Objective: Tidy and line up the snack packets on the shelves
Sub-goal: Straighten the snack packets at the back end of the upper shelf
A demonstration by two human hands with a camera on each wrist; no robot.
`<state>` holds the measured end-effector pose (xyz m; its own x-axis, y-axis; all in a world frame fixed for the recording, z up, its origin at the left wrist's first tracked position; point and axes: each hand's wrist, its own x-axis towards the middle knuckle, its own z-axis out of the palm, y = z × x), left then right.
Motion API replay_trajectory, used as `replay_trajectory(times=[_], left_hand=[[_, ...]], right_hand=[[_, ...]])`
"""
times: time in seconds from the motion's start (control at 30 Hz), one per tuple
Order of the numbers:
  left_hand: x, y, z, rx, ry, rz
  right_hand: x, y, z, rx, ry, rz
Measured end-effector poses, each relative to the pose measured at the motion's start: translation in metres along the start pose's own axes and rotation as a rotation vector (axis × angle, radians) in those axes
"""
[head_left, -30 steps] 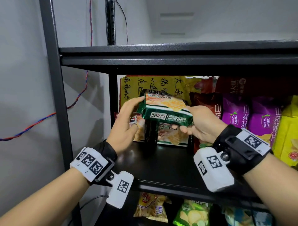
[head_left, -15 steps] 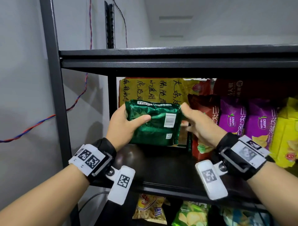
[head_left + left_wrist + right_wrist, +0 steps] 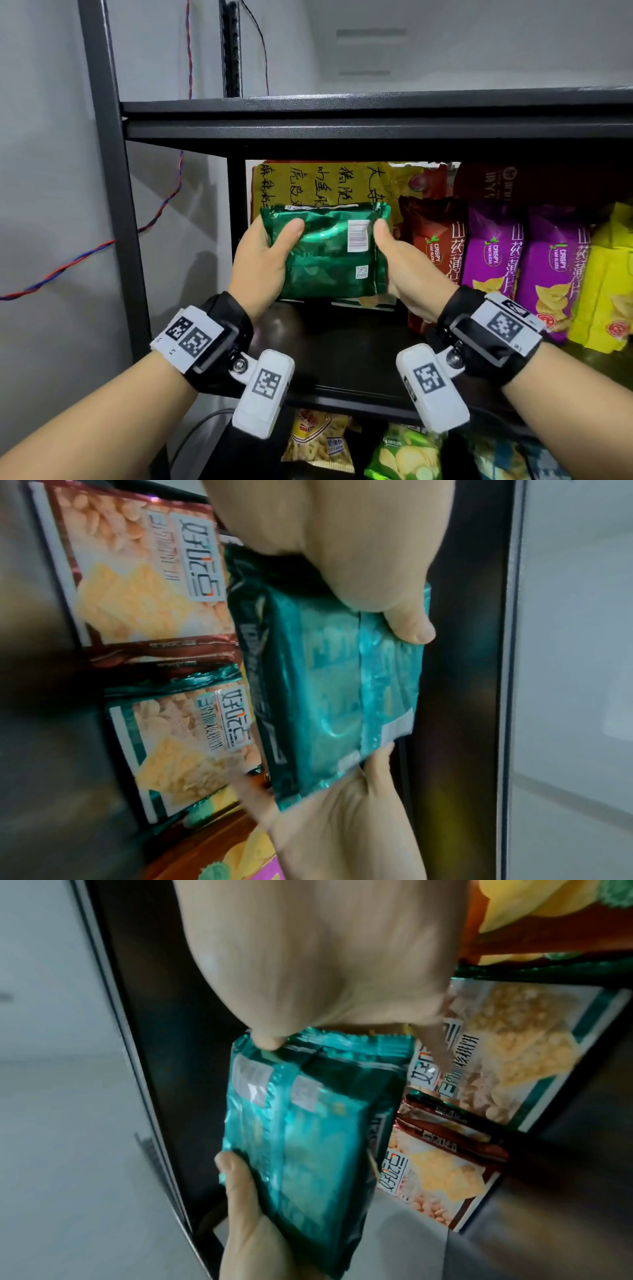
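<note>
In the head view, the green packet (image 3: 329,251) is held upright, its barcoded back toward the camera, above the dark shelf (image 3: 352,356). The left hand (image 3: 262,263) grasps its left edge, thumb across the back; the right hand (image 3: 406,265) grasps its right edge likewise. Right of the green packet stand a red packet (image 3: 436,236), then purple packets (image 3: 493,250).

From the left wrist, the left hand (image 3: 346,550) clasps the green packet (image 3: 329,696); a brown cracker packet (image 3: 137,569) and a green cracker packet (image 3: 192,750) stand behind it.

From the right wrist, the right hand (image 3: 329,958) clasps the green packet (image 3: 308,1137); the same cracker packets (image 3: 500,1053) show behind it.
</note>
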<state>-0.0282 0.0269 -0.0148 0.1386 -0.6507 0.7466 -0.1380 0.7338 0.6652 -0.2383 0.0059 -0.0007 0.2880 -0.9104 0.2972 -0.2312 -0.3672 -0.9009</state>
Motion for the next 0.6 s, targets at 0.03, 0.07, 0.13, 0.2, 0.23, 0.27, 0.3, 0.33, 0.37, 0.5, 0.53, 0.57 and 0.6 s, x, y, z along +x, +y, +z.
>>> replay_trajectory(times=[0.03,0.07,0.13,0.2,0.23,0.27,0.3,0.33,0.37,0.5,0.53,0.57,0.6], left_hand=[[0.0,0.003,0.001,0.069,0.019,0.077],[-0.001,0.006,0.002,0.123,0.028,0.145],[-0.006,0.012,0.005,0.186,-0.026,0.264],[-0.011,0.013,0.004,0.335,-0.125,0.42],[-0.013,0.01,0.003,0.444,-0.176,0.512],[-0.015,0.007,0.0,0.548,-0.219,0.577],[-0.015,0.003,-0.002,0.63,-0.246,0.601],[-0.016,0.0,-0.004,0.681,-0.26,0.595],[-0.016,-0.001,-0.004,0.713,-0.257,0.573],[-0.02,0.002,-0.008,0.699,-0.211,0.454],[-0.022,0.003,-0.007,0.674,-0.192,0.42],[-0.023,0.005,-0.006,0.646,-0.176,0.374],[-0.024,0.006,-0.004,0.616,-0.169,0.317]], right_hand=[[0.002,0.001,-0.001,0.131,-0.098,0.141],[0.003,0.001,-0.003,0.266,-0.197,0.268],[0.004,0.0,-0.009,0.562,-0.367,0.442],[0.003,-0.003,-0.016,0.833,-0.494,0.461],[0.002,-0.005,-0.019,0.918,-0.514,0.437],[0.0,-0.007,-0.021,0.927,-0.494,0.404],[-0.001,-0.009,-0.022,0.874,-0.431,0.366],[-0.001,-0.008,-0.023,0.798,-0.352,0.324],[0.0,-0.006,-0.023,0.744,-0.276,0.299],[-0.003,0.008,-0.019,0.735,-0.189,0.218],[-0.004,0.011,-0.018,0.721,-0.195,0.181],[-0.005,0.012,-0.017,0.696,-0.203,0.141],[-0.005,0.014,-0.014,0.654,-0.204,0.101]])
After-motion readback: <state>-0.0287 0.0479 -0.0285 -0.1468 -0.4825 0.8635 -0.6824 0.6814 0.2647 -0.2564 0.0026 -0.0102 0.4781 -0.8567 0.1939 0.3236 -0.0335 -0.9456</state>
